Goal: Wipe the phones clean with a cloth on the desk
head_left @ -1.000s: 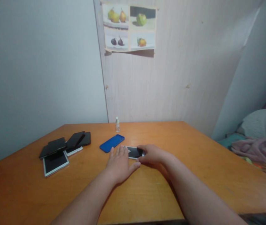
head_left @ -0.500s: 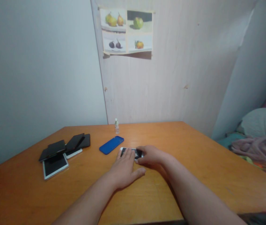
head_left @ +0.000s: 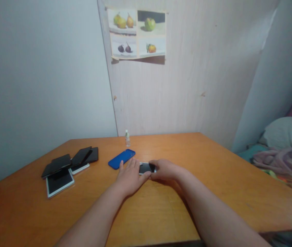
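A white phone (head_left: 146,168) with a dark screen lies on the table before me, its left part hidden. My left hand (head_left: 130,176) covers that end with fingers stretched out flat, and its thumb reaches along the near edge. A small pale bit shows at its fingertips; I cannot tell what it is. The right end of the phone sits between the thumb and fingers of my right hand (head_left: 164,169). Just beyond my left fingers lies a blue phone case (head_left: 121,159), set at a slant.
A small clear bottle (head_left: 127,139) stands near the back edge of the wooden table (head_left: 146,219). To the left lie a white-framed tablet (head_left: 60,183) and several black devices or cases (head_left: 82,156), partly overlapping. Bedding (head_left: 279,157) lies beyond the table's right side.
My left hand has slid left across the phone, uncovering the middle of its screen. My right hand keeps its grip on the right end.
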The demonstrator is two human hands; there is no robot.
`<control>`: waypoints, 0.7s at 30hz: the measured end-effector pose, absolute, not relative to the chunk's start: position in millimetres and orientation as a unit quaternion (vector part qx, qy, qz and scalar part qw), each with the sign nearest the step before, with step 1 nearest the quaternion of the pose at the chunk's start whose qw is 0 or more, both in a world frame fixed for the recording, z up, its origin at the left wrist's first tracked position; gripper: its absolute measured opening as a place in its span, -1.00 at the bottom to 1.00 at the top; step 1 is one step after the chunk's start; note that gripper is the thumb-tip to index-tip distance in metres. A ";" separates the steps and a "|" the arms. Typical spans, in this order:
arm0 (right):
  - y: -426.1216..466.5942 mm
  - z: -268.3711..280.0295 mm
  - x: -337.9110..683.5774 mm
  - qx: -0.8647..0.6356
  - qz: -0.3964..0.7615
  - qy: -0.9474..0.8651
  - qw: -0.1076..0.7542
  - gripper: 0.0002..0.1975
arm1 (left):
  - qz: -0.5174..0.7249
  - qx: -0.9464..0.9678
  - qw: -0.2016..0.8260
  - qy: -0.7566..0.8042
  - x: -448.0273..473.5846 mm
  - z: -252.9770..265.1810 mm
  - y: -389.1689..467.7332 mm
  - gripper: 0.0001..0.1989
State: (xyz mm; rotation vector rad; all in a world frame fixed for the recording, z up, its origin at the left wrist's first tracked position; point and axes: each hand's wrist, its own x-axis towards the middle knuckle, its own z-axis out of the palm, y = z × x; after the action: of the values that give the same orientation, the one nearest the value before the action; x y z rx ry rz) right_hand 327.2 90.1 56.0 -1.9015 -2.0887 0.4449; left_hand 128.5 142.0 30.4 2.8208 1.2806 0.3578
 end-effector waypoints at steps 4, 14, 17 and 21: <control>90.6 53.5 328.4 -0.656 0.154 -0.724 0.149 -0.49 | 0.116 0.897 0.008 0.427 127.4 29.3 143.4 -0.09; 91.2 58.1 326.9 -0.660 0.161 -0.720 0.140 -0.55 | 0.114 0.943 0.040 0.310 126.5 42.8 118.6 -0.22; 91.6 56.4 327.2 -0.653 0.161 -0.726 0.146 -0.55 | 0.119 0.936 0.036 0.330 129.7 40.5 123.6 -0.23; 90.7 54.6 327.9 -0.656 0.152 -0.725 0.146 -0.53 | 0.124 0.914 0.019 0.385 132.2 33.4 140.0 -0.21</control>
State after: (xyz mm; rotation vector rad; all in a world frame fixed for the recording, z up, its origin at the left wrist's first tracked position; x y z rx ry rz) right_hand 327.9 90.7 54.6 -1.8883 -2.0866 0.4384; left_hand 132.2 140.0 33.4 2.8381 1.1968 0.3865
